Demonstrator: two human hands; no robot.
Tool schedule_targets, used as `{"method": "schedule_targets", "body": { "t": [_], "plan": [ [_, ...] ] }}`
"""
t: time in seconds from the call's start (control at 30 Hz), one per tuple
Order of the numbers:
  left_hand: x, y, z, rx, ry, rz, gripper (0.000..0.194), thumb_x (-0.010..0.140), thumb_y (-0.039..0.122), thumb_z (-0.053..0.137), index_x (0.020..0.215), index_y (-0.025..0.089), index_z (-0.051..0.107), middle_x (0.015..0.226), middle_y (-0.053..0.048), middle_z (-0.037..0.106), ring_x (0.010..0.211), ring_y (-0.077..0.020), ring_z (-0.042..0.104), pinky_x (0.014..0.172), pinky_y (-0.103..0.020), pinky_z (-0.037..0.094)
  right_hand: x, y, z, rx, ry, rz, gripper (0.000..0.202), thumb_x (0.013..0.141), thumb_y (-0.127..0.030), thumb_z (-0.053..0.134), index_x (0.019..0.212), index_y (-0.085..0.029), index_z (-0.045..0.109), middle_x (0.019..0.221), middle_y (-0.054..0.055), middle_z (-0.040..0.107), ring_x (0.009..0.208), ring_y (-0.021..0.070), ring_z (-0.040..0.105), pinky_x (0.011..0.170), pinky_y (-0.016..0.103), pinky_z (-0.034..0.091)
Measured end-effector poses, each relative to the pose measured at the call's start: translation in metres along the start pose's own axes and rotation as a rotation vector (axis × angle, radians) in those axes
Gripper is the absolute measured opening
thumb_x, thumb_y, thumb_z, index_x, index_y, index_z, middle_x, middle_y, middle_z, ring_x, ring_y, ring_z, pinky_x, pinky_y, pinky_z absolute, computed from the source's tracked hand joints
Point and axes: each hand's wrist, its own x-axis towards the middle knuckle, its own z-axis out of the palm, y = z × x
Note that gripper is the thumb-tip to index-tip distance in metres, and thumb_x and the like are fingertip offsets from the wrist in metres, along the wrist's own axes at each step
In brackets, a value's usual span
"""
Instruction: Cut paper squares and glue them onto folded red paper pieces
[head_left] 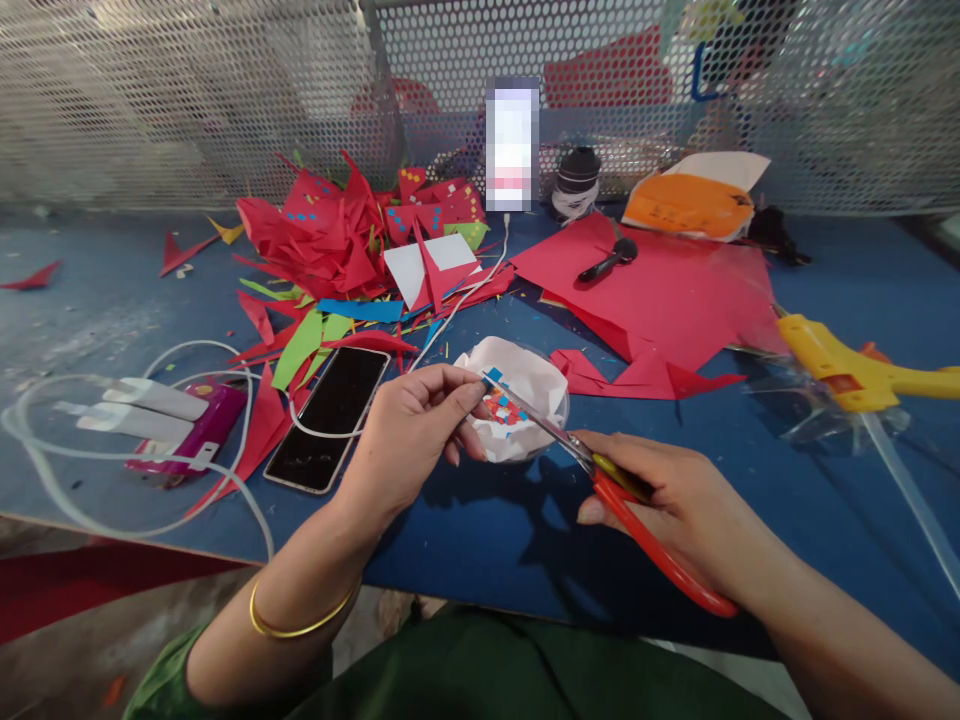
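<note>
My left hand (431,420) pinches a small piece of blue paper (493,376) between thumb and fingertips. My right hand (664,495) is closed round the red handles of a pair of scissors (581,448). Their blades reach left to the blue paper; I cannot tell whether they touch it. Just below the blades sits a shallow bowl lined with white paper (541,375). Tiny red, white and blue paper bits (504,408) lie inside it. My left fingers partly cover the bowl's left side.
Left are a dark phone (330,420), a purple power bank (202,425) and looped white cables. A heap of red paper scraps (330,235) lies behind. An upright phone (511,150) leans on the mesh. Right are red sheets (675,300) and a yellow glue gun (840,365).
</note>
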Motion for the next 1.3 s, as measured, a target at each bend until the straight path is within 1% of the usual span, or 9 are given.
{"method": "schedule_targets", "body": {
  "t": [0.13,0.3,0.5,0.63,0.8,0.97,1.13,1.3],
  "plan": [
    [-0.0001,0.0008,0.0004,0.018,0.0,-0.003,0.009,0.084,0.023,0.066,0.081,0.014,0.066,0.065,0.001,0.068,0.041,-0.0069,0.06,0.036,-0.014,0.041,-0.0011,0.0006,0.0014,-0.005,0.014,0.007,0.037,0.085,-0.05,0.068,0.114,-0.027,0.07,0.088,-0.001,0.071,0.074,0.016,0.065,0.065,0.023,0.05],
    [-0.0007,0.0011,0.0004,0.018,0.001,-0.003,0.009,0.084,0.022,0.065,0.08,0.014,0.066,0.066,0.001,0.068,0.041,-0.0068,0.06,0.036,-0.014,0.041,-0.0027,0.0011,0.0015,-0.031,0.019,0.022,0.039,0.084,-0.049,0.069,0.116,-0.026,0.07,0.098,0.001,0.074,0.083,0.0191,0.069,0.066,0.024,0.051],
    [-0.0009,-0.0002,-0.001,0.005,-0.007,0.003,0.013,0.084,0.026,0.068,0.083,0.013,0.068,0.068,0.0,0.069,0.042,-0.0077,0.061,0.036,-0.014,0.042,-0.0034,0.0007,0.0005,-0.05,0.034,0.016,0.034,0.085,-0.045,0.068,0.112,-0.024,0.072,0.092,0.002,0.075,0.077,0.0181,0.069,0.063,0.024,0.052],
    [-0.0008,0.0009,-0.0007,0.021,-0.009,-0.003,0.015,0.083,0.028,0.069,0.084,0.013,0.068,0.068,-0.001,0.07,0.042,-0.0081,0.061,0.037,-0.015,0.043,-0.0031,0.0009,-0.0008,-0.063,0.051,0.021,0.037,0.085,-0.042,0.068,0.117,-0.024,0.071,0.094,0.002,0.076,0.077,0.0181,0.069,0.062,0.024,0.053],
    [-0.0017,0.0035,0.0001,0.044,0.004,-0.017,0.013,0.081,0.026,0.069,0.079,0.013,0.067,0.064,-0.001,0.069,0.041,-0.008,0.059,0.037,-0.016,0.042,-0.0032,0.0002,-0.0022,-0.043,0.045,0.054,0.035,0.084,-0.045,0.069,0.113,-0.025,0.074,0.095,0.002,0.076,0.079,0.0202,0.07,0.061,0.025,0.054],
    [-0.0017,0.0021,0.0004,0.04,0.003,-0.008,0.015,0.08,0.028,0.07,0.079,0.013,0.067,0.064,0.0,0.068,0.041,-0.0086,0.06,0.037,-0.017,0.043,-0.0039,-0.0005,-0.0024,-0.022,0.044,0.051,0.037,0.083,-0.046,0.069,0.115,-0.026,0.073,0.094,0.002,0.076,0.078,0.0206,0.07,0.062,0.026,0.055],
    [-0.0005,0.0022,0.0001,0.045,0.007,-0.015,0.013,0.08,0.026,0.069,0.079,0.013,0.067,0.063,0.0,0.068,0.04,-0.008,0.059,0.037,-0.016,0.042,-0.0033,-0.0013,-0.0022,-0.023,0.032,0.071,0.033,0.084,-0.049,0.068,0.107,-0.026,0.075,0.094,0.001,0.076,0.076,0.0194,0.07,0.061,0.025,0.054],
    [-0.0008,0.0045,0.0013,0.047,0.01,-0.03,0.01,0.08,0.023,0.067,0.077,0.013,0.066,0.061,0.001,0.067,0.038,-0.0076,0.058,0.036,-0.016,0.041,-0.0023,-0.0015,-0.0017,-0.01,0.034,0.063,0.036,0.083,-0.048,0.069,0.111,-0.025,0.075,0.092,0.002,0.076,0.073,0.0194,0.069,0.061,0.025,0.054]
  ]
}}
